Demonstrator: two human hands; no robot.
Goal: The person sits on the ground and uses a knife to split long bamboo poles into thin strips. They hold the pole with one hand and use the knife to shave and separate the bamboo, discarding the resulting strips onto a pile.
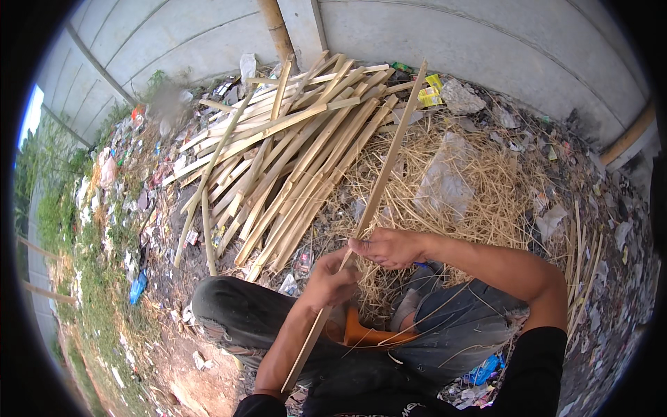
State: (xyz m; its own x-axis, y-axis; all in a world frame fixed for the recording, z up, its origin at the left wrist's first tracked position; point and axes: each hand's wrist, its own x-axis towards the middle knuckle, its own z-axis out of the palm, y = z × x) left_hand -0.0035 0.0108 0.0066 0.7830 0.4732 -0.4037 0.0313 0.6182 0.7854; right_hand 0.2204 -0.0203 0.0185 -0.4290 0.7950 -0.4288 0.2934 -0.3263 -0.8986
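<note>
A long, flat bamboo strip [384, 177] slants across in front of me, its far end up by the pile and its near end beside my left forearm. My left hand [332, 280] wraps round it below the middle. Just above, my right hand [390, 248] is closed at the strip, its thumb pressed on the edge. A small bit of blue shows under the right hand; I cannot make out what it is. Thin curled shavings lie over my dark trousers [445, 330]. Between my legs is a smooth orange object [368, 335], partly hidden.
Ahead to the left lies a heap of split bamboo strips [299, 153]. Straw-like shavings [389, 187] cover the ground ahead, with a pale sheet [447, 177] on them. Litter is strewn around. A concrete wall [458, 42] with bamboo posts [276, 28] closes off the back.
</note>
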